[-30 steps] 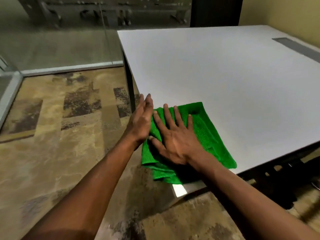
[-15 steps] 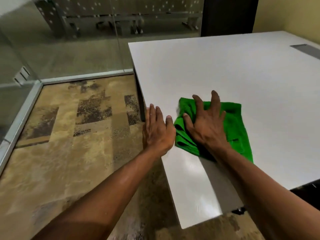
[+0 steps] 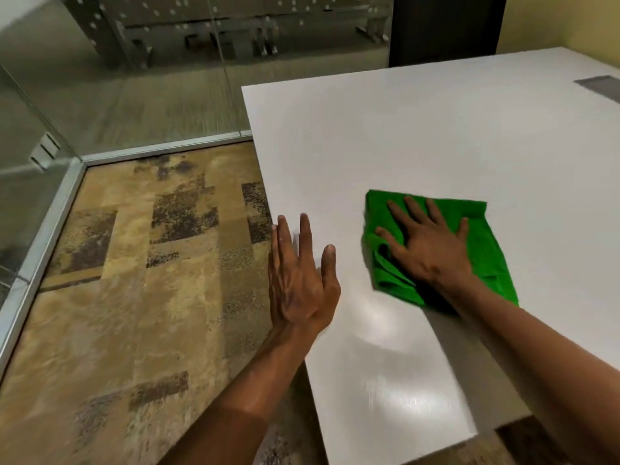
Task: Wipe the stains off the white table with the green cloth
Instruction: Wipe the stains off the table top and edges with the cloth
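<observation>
The white table [image 3: 419,135] fills the right half of the head view. A green cloth [image 3: 486,253], folded and rumpled, lies on it near the left edge. My right hand [image 3: 426,246] presses flat on the cloth with fingers spread and the thumb at its bunched left folds. My left hand [image 3: 302,280] rests on the table's left edge, open, fingers apart, holding nothing, a hand's width left of the cloth. I can make out no distinct stain on the table; the near part shows a glossy sheen.
A grey inset panel [image 3: 600,87] sits in the tabletop at the far right. Brown patterned carpet [image 3: 151,263] lies left of the table. Glass walls [image 3: 100,78] with a metal floor rail close off the left and back. A dark column [image 3: 443,28] stands behind the table.
My right hand has slid the green cloth from the table's near left corner further onto the table, away from me and to the right. My left hand stayed at the left edge, apart from the cloth.
</observation>
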The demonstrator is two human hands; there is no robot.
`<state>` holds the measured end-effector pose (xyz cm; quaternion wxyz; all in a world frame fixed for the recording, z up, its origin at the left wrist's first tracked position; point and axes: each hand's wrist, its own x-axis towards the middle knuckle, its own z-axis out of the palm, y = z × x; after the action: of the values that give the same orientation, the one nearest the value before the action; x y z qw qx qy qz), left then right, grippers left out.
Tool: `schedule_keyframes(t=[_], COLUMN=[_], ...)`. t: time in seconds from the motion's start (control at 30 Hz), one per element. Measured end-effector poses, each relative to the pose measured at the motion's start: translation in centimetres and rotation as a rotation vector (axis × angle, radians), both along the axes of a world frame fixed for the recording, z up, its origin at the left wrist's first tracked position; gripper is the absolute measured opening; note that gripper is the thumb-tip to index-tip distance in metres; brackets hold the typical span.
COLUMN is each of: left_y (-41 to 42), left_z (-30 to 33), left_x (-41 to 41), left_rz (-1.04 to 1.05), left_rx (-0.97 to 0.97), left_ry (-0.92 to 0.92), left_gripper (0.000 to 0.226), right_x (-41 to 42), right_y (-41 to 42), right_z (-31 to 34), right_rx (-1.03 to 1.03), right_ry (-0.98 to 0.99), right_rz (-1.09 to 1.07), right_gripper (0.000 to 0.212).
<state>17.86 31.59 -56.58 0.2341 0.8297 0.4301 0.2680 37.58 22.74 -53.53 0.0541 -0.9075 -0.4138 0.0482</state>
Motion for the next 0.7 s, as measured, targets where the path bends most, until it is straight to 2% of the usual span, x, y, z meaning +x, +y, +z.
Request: schedule_keyframes(t=[0.13,0.27,0.4,0.5,0.57,0.63,0.7], left_y=[0.4,0.5,1.0,0.8,0.8,1.5,2.3], left_z=[0.4,0.7,1.0,1.1,0.9,0.9,0.9], left_x=[0.1,-0.5,-1.2,-1.4,-1.3,-1.3,-1.0], left_rz=[0.024,-0.035,-0.132,-0.135,-0.143,-0.129,-0.156], left_rx=[-0.12,-0.319,-0.39,-0.358,-0.343,-0.324,-0.275], left_ry=[-0.198,-0.359,-0.255,-0.202,-0.157,-0.119,-0.031], left_gripper=[0.059,0.059,0.059,0.058,0.067,0.086,0.085], right_x=[-2.2,-6.9,-11.7,-16.7,-19.5,-21.0,-21.1], right_y=[5.1,2.9,-6.9,-12.0,-11.6,-9.7,-8.9], right_z=[-0.2,-0.1,0.6,0.5,0.3,0.3,0.3], right_rx=[0.024,0.019,0.01,0.014,0.025,0.031,0.008], right_ry=[0.017,0.021,0.054,0.085,0.13,0.141,0.129], right_rz=[0.091,0.351,0.486,0.44,0.386,0.355,0.338], right_gripper=[0.075,0.073,0.073,0.074,0.073,0.072,0.07])
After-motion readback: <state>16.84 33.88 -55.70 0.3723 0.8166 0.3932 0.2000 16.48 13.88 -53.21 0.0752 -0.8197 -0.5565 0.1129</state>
